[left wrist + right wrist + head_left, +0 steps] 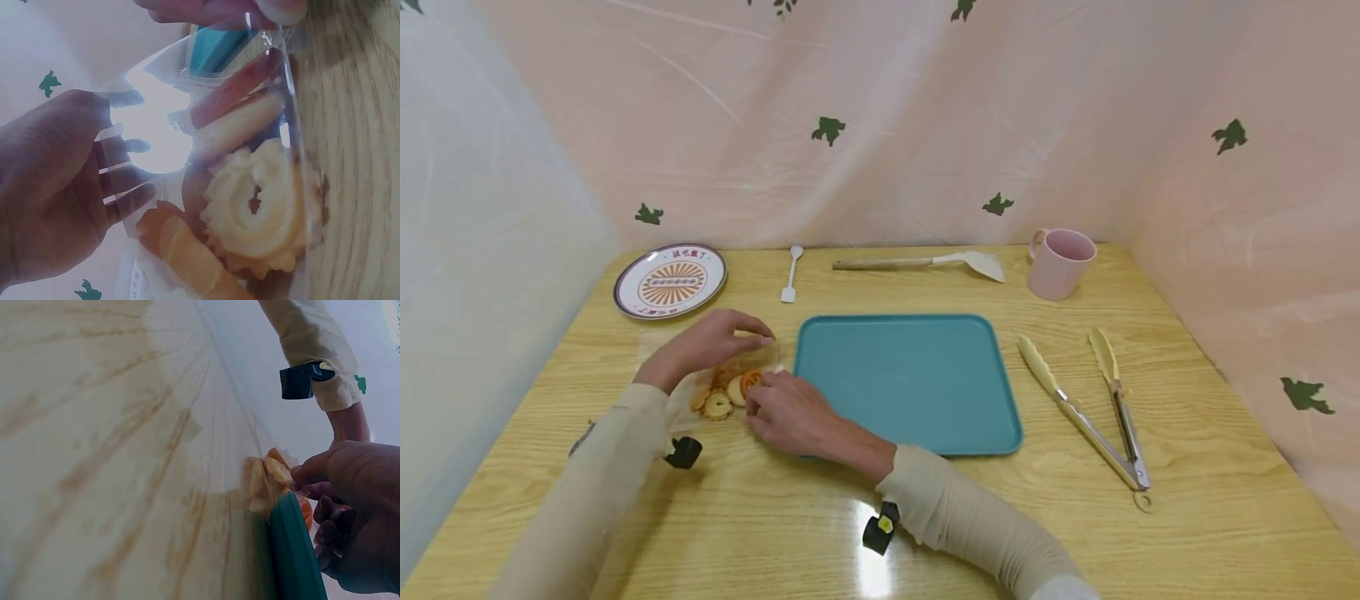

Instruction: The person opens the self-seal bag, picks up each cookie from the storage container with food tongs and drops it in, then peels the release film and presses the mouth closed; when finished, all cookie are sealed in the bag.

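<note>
A clear plastic bag of cookies lies on the table left of the tray, holding a ring-shaped cookie and several others, some reddish. My left hand reaches over its far side, thumb and forefinger tips meeting at the bag's upper right corner. In the left wrist view, glare on the plastic hides those fingertips. At the bag's near right end, my right hand pinches the plastic edge between thumb and fingers. That hand's wrist crosses the near left corner of the teal tray.
Behind the left hand is a patterned plate. A small white spoon, a wooden-handled spatula and a pink mug stand along the back. Spread tongs lie right of the tray. Curtains enclose the table.
</note>
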